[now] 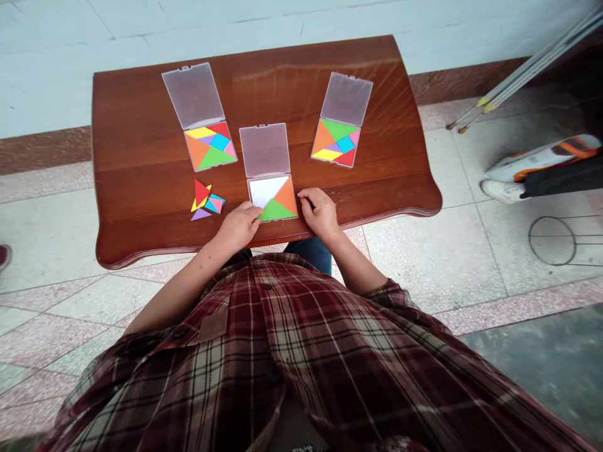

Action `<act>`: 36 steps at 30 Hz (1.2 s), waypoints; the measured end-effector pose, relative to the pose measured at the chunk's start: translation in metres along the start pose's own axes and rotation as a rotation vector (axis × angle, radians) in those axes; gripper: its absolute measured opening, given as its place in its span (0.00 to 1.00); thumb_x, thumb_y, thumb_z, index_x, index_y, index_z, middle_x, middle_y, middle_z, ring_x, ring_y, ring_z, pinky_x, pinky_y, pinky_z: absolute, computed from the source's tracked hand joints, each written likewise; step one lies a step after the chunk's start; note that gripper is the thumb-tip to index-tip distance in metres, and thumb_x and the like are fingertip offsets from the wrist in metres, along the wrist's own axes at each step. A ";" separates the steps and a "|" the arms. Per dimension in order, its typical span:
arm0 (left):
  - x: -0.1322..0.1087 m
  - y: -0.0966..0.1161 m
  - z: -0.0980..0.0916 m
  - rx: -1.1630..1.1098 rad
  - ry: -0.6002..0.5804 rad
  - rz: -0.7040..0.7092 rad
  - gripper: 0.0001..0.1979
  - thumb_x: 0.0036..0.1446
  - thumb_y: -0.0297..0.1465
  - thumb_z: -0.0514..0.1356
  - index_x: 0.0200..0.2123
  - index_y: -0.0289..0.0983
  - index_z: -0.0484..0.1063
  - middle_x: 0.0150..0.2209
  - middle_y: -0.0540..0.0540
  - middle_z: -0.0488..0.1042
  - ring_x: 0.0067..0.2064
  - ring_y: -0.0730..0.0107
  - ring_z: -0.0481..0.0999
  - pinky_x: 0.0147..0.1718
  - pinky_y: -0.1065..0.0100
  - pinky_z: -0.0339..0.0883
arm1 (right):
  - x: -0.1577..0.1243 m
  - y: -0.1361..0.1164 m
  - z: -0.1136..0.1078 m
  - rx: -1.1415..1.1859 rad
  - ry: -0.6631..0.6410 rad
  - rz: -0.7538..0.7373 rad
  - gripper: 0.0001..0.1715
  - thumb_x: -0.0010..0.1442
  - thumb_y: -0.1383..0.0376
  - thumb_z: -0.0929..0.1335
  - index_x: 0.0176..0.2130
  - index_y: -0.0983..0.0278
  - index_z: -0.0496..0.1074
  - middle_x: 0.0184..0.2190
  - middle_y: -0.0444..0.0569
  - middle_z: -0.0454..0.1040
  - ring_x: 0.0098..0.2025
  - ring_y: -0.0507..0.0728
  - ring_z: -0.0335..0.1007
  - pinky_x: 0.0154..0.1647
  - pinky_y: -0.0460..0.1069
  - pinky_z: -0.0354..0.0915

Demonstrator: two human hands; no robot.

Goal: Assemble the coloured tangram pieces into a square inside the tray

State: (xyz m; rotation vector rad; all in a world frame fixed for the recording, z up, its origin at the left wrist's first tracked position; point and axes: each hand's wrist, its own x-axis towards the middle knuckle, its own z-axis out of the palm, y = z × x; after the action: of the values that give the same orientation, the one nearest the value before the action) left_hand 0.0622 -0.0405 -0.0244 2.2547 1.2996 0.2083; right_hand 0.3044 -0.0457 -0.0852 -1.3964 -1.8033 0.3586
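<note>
The middle plastic case (pixel 265 151) lies open near the table's front edge, its clear lid folded back. In its tray an orange triangle (pixel 286 198) and a green triangle (pixel 276 211) lie beside a bare white area. My left hand (pixel 239 225) is at the tray's front left corner, closed fingertips on the green triangle's left end; the thumb is partly hidden. My right hand (pixel 321 212) rests just right of the tray, loosely curled, with a gap between thumb and forefinger and nothing seen in it. Left of my left hand lie loose pieces: a red triangle (pixel 201 191), yellow, blue, pink and purple (pixel 201 214) ones.
Two more open cases hold filled colour-piece squares, one at back left (pixel 210 149) and one at back right (pixel 335 145). They stand on a brown wooden table (pixel 273 81) against a pale wall. Metal poles (pixel 509 81) and another person's shoe (pixel 503 191) are off to the right.
</note>
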 end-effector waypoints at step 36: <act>0.012 -0.078 -0.070 0.296 0.159 -0.513 0.11 0.55 0.30 0.52 0.38 0.37 0.71 0.36 0.39 0.75 0.43 0.52 0.75 0.46 0.58 0.67 | 0.000 0.002 0.002 -0.025 -0.019 0.019 0.12 0.62 0.68 0.60 0.38 0.60 0.72 0.37 0.51 0.77 0.42 0.58 0.73 0.46 0.53 0.69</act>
State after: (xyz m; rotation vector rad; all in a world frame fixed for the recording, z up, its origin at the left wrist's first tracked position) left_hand -0.0181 0.0263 -0.0061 2.0723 2.0574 0.0072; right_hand 0.3043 -0.0443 -0.0873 -1.4330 -1.8164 0.3611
